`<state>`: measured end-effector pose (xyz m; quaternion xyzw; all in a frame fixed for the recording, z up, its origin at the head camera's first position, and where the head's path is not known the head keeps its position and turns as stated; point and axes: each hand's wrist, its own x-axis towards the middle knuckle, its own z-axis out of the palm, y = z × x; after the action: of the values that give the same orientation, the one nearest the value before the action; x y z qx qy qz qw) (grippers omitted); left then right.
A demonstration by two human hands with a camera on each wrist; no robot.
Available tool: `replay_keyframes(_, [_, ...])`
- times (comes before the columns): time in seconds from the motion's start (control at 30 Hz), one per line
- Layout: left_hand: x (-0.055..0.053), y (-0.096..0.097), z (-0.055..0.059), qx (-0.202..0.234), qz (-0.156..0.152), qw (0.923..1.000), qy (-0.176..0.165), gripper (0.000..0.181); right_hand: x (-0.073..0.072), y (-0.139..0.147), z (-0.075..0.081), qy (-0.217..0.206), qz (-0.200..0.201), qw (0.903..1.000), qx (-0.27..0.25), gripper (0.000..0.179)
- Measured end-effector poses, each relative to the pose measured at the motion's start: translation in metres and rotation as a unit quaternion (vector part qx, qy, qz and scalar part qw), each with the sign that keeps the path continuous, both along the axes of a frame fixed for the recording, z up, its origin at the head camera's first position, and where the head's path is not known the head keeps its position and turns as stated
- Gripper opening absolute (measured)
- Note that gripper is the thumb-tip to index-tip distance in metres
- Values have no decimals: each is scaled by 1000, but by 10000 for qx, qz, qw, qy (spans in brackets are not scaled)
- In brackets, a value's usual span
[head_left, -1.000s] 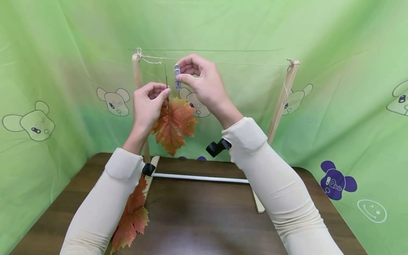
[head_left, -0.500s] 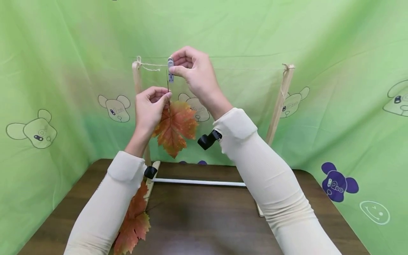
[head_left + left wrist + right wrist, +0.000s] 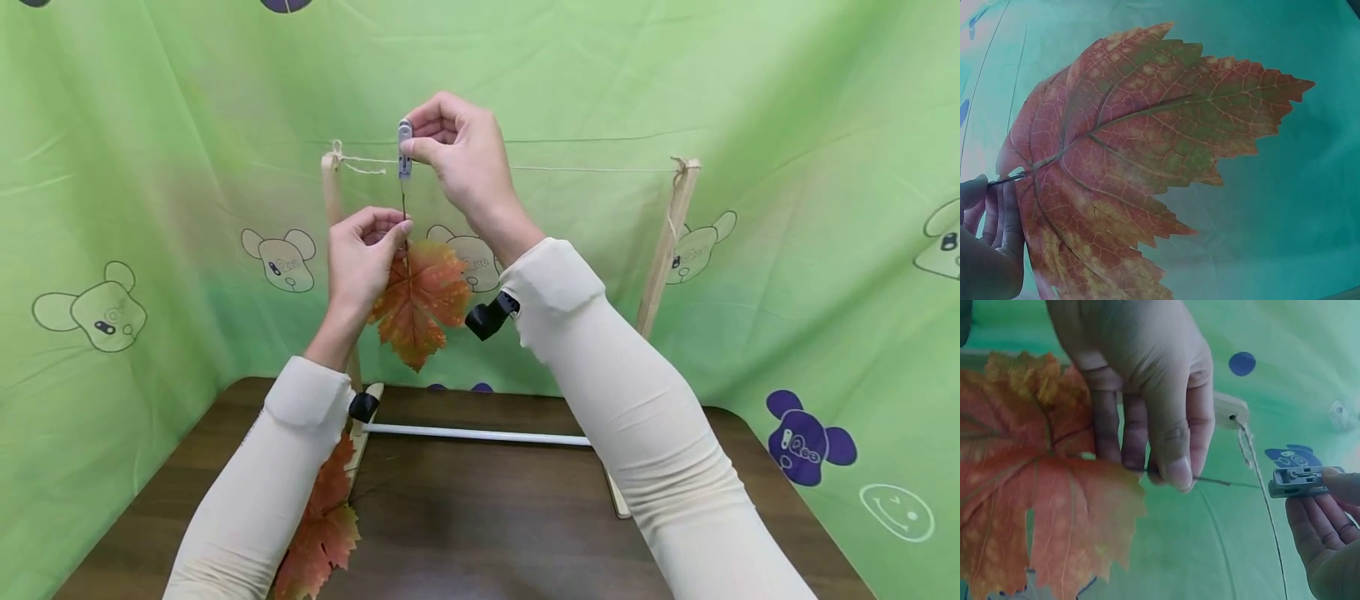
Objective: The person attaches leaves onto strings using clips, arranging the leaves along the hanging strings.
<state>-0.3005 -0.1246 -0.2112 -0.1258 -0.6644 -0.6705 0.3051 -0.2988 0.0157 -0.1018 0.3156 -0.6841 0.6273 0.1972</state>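
Left fingers pinched the stem of the leaf below the string, right fingers pinched the clip just beside it, and steadily aligning both seemed advisable.

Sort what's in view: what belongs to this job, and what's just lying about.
In the job:
leaf held by the left hand
clip in the right hand
string tied to the wooden frame

Just about, seemingly unused now:
foliage on the table
green curtain behind

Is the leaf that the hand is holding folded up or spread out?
Spread out: the leaf fans wide, pointy lobes showing, below the left hand pinching its stem.
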Motion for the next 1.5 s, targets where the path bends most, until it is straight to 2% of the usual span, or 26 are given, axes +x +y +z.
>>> replay_keyframes(0.43, [-1, 2, 4, 31, -30, 9999, 93, 15, -8, 3, 16, -48, -112, 9998, 134, 17])
replay_keyframes(0.67, [-2, 3, 7, 64, -19, 9999, 160, 13, -10, 1, 22, -311, -35, 9995, 81, 19])
replay_keyframes(0.97, [-1, 8, 10, 93, -30, 9998, 182, 13, -11, 4, 26, -635, -74, 9974, 342, 21])
replay_keyframes(1.5, [2, 10, 12, 287, 26, 9994, 208, 12, -12, 4, 30, -963, -101, 9929, 698, 9])
